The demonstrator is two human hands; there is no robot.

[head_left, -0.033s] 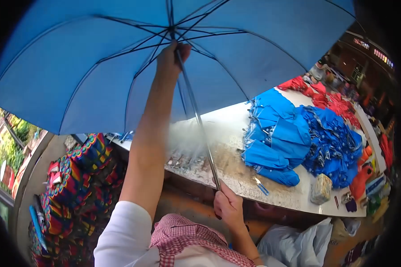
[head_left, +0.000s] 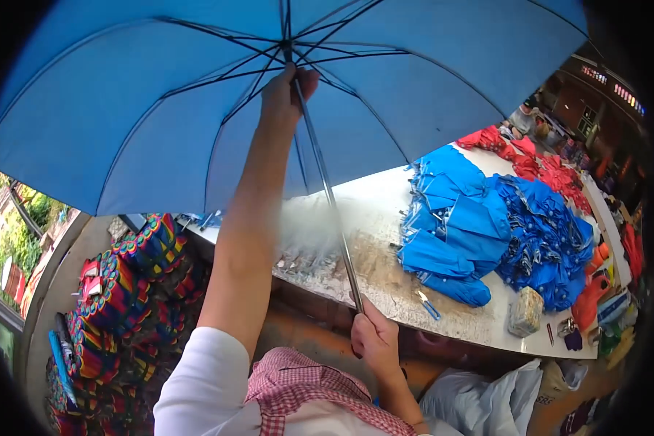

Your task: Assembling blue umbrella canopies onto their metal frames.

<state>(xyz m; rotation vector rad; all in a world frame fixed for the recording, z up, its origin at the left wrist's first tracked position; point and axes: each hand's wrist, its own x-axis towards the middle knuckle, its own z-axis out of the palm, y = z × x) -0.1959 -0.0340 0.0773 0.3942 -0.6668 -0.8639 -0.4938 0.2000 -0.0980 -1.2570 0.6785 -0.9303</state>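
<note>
An opened blue umbrella (head_left: pixel 174 138) spreads over the upper part of the view, its dark ribs and underside facing me. My left hand (head_left: pixel 288 89) is raised and closed round the shaft just below the point where the ribs meet. From there the metal shaft (head_left: pixel 330 195) slants down to the right. Low down, at the shaft's bottom end, my right hand (head_left: pixel 376 338) is closed round it; the handle is mostly hidden in my fingers. Beyond the shaft, folded blue umbrellas (head_left: pixel 461 225) lie piled on the white table (head_left: pixel 367 196).
Blue-handled thread snips (head_left: pixel 429 305) and a tape-wrapped block (head_left: pixel 525 312) lie near the table's front edge. Crumpled blue umbrellas (head_left: pixel 548 236) and red cloth (head_left: pixel 552 174) cover its right side. Multicoloured bundles (head_left: pixel 109 320) are stacked at left. White plastic bags (head_left: pixel 487 396) stand below the table.
</note>
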